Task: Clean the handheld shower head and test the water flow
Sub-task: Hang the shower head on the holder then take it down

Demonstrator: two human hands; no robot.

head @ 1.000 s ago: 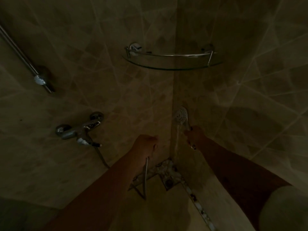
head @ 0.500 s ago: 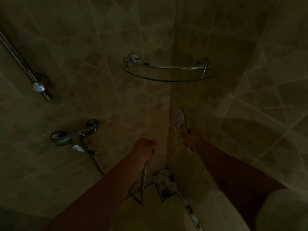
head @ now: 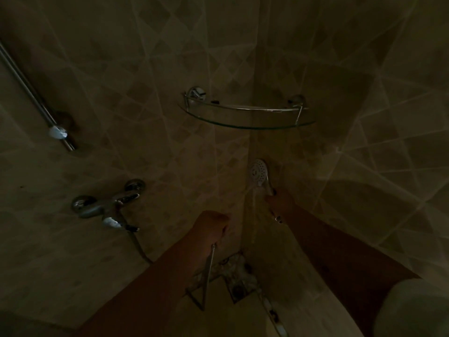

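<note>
The white handheld shower head (head: 259,171) points left near the tiled corner, and a thin stream of water falls from it toward the floor. My right hand (head: 279,199) grips its handle from below. My left hand (head: 211,224) is curled round the metal shower hose (head: 209,268), which hangs down from the fist. The hose runs back to the chrome mixer tap (head: 107,203) on the left wall. The light is very dim.
A glass corner shelf (head: 245,117) with a chrome rail hangs above the shower head. A chrome riser bar (head: 36,98) slants down the left wall. A floor drain (head: 239,289) sits in the corner below, beside a mosaic strip.
The view has tilted up a little, so the shelf and tap sit lower in frame. Both hands keep their grips; the shower head stays in about the same place by the corner.
</note>
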